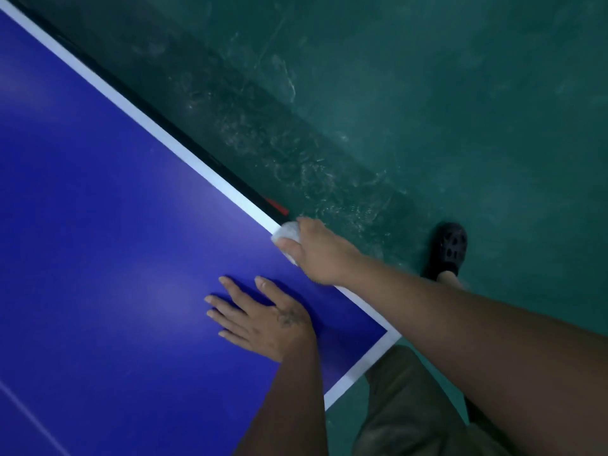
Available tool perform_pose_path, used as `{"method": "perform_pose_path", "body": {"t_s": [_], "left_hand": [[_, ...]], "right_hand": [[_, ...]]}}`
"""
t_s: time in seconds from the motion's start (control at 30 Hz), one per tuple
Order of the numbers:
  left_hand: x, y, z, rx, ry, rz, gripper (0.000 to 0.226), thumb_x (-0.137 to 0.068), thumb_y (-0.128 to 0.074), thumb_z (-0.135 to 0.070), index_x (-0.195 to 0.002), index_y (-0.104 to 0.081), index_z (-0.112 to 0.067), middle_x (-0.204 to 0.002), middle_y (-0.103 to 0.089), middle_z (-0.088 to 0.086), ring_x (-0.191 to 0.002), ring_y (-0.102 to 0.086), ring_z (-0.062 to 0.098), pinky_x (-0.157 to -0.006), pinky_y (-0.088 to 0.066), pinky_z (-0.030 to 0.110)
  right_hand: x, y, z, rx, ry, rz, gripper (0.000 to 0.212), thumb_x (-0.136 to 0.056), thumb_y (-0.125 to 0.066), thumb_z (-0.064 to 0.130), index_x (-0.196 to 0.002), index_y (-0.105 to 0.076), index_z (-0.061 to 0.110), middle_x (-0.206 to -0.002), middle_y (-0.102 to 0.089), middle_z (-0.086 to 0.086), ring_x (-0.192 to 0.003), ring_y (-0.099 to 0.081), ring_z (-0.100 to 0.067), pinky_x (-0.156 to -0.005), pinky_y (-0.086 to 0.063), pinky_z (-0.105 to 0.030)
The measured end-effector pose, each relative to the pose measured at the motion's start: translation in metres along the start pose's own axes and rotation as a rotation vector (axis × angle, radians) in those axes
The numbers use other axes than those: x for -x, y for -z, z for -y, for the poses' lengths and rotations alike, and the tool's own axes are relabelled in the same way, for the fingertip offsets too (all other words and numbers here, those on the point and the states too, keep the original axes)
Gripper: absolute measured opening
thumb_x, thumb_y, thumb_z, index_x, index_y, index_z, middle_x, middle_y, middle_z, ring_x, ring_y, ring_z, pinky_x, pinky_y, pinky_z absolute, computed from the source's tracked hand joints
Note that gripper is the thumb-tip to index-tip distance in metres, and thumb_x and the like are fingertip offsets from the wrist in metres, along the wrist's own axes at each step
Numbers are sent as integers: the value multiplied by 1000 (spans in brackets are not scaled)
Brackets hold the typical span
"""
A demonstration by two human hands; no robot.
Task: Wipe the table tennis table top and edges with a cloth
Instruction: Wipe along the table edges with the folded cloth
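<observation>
The blue table tennis table (98, 209) fills the left half of the view, with a white border line along its side edge and end edge. My right hand (320, 251) grips a pale grey cloth (287, 232) wrapped over the table's side edge, thumb on the top and fingers curled down over the rim. Flat on the blue top near the corner rests my left hand (260, 319), fingers spread and straight. Most of the cloth is hidden under my right hand.
A black side rim with a red mark (278, 207) runs along the table edge just beyond the cloth. The scuffed green floor (427, 110) lies to the right. My foot in a black clog (449, 250) stands beside the table corner (393, 337).
</observation>
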State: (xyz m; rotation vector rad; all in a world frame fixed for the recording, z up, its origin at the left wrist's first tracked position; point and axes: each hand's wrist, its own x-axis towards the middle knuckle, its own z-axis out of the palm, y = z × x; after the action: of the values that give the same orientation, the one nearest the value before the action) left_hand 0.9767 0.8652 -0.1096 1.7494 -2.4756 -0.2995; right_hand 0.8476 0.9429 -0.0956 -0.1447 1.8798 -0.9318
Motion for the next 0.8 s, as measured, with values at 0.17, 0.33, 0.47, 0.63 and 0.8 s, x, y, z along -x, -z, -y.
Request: {"method": "perform_pose_path", "body": {"t_s": [0.17, 0.33, 0.47, 0.63, 0.8], "left_hand": [[-1, 1, 4, 1, -25, -21, 65, -110, -42, -51, -169, -37, -24, -179, -23, 9, -167, -17, 31, -135, -11, 57], [1, 0, 3, -1, -31, -28, 65, -110, -43, -49, -169, -38, -23, -179, -23, 9, -167, -17, 30, -135, -11, 56], [0, -1, 4, -2, -37, -33, 63, -110, -46, -47, -168, -39, -23, -179, -23, 8, -168, -16, 29, -134, -12, 58], [-1, -2, 4, -5, -36, -52, 63, -109, -49, -46, -167, -42, -23, -179, -25, 9, -167, -19, 31, -134, -14, 59], [-3, -4, 9, -16, -51, -60, 64, -109, -42, -52, -168, -39, -27, -179, -25, 6, -167, -18, 28, -134, -15, 57]], "right_hand": [[-19, -5, 18, -125, 65, -67, 69, -110, -46, 56, -161, -33, 11, -163, -38, -13, -146, -47, -30, -117, -43, -45], [50, -8, -52, -83, 19, 11, 90, -100, -35, 72, -169, -20, 16, -173, -29, -3, -153, -38, -17, -117, -33, -30], [50, -12, -48, -41, -21, -14, 82, -105, -39, 65, -168, -23, 16, -169, -34, -2, -149, -44, -18, -117, -41, -37], [-37, 4, 32, -20, 53, 19, 53, -112, -43, 53, -130, -52, 4, -136, -54, -12, -122, -57, -28, -112, -48, -50], [-49, 8, 52, -97, 98, -17, 60, -111, -47, 51, -151, -44, 7, -153, -47, -13, -137, -52, -29, -113, -47, -50]]}}
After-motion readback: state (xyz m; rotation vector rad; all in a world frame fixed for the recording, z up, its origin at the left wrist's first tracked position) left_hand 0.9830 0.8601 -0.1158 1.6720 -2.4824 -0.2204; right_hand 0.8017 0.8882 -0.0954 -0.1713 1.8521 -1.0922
